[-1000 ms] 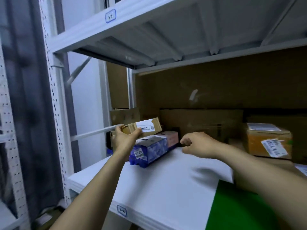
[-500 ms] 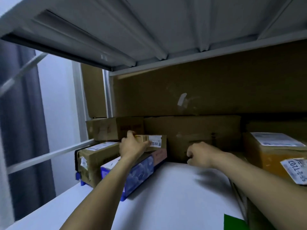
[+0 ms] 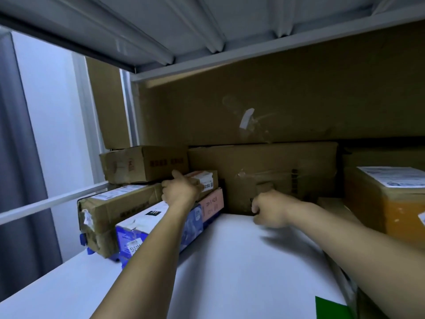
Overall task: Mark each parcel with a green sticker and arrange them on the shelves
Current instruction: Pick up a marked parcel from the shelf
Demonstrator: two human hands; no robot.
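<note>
My left hand [image 3: 180,191] grips a small brown parcel [image 3: 208,179] with a white barcode label, holding it on top of a long blue box [image 3: 158,229] with a pink end, deep on the white shelf [image 3: 241,261]. My right hand [image 3: 270,209] hovers just above the shelf surface to the right, fingers curled, holding nothing that I can see. A green sticker sheet [image 3: 331,308] pokes in at the bottom right edge.
Left of the blue box lies a taped brown carton [image 3: 119,206] with another carton [image 3: 142,163] stacked above it. A wide cardboard box [image 3: 276,171] stands at the back. An orange-brown parcel [image 3: 388,203] with a white label sits at the right. The upper shelf's underside [image 3: 207,24] hangs close overhead.
My view has moved closer under the upper shelf. My left hand has carried the small parcel deeper, onto the blue box. My right hand stays beside it, fingers curled.
</note>
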